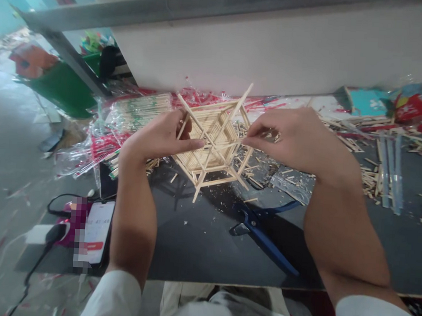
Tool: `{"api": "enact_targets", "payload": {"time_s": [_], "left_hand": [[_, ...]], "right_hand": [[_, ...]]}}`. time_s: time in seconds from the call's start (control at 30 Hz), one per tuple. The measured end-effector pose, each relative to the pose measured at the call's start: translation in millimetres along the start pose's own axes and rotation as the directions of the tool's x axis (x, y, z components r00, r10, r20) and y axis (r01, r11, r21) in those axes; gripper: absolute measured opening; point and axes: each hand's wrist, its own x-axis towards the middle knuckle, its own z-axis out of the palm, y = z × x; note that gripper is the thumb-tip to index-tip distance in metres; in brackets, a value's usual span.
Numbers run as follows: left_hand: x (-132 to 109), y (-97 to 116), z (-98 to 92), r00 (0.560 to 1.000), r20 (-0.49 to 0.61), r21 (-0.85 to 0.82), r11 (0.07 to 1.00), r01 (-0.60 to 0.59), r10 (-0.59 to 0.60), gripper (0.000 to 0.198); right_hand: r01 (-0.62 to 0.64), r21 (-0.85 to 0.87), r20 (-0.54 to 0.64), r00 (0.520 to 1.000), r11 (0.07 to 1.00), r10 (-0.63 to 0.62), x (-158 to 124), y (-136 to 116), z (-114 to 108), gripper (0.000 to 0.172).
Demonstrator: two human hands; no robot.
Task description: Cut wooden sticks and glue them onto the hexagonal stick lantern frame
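Note:
A hexagonal lattice of thin wooden sticks (214,151), stacked in layers like a basket, is held up above the table. My left hand (155,138) grips its left side, with the thumb over the top sticks and the fingers partly hidden behind. On the right, my right hand (294,139) pinches the end of a thin wooden stick (230,143) that lies across the lattice's upper opening. Blue-handled cutters (266,237) rest on the table below the right hand.
Bundles of sticks in plastic wrap (142,106) lie at the back left. Stick offcuts (370,179) and clear plastic strips (390,174) are scattered to the right. A phone (97,232) and a cabled purple power strip (75,216) occupy the left edge. A metal bar (191,11) crosses above.

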Motion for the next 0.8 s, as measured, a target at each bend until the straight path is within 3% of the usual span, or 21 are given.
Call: {"api": "enact_targets", "payload": {"time_s": [0.43,0.8], "left_hand": [[-4.5,0.1,-2.3,1.000,0.020,-0.035,0.999,-0.021,0.022,0.041],[-5.0,-6.9,-4.0,0.996,0.083,-0.123,0.992,-0.008,0.018,0.040]], "right_hand": [[0.008,0.038,0.057,0.998,0.999,-0.010,0.9,-0.6,-3.5,0.020],[0.022,0.005,0.057,0.998,1.000,-0.022,1.9,0.8,-2.1,0.026]]}}
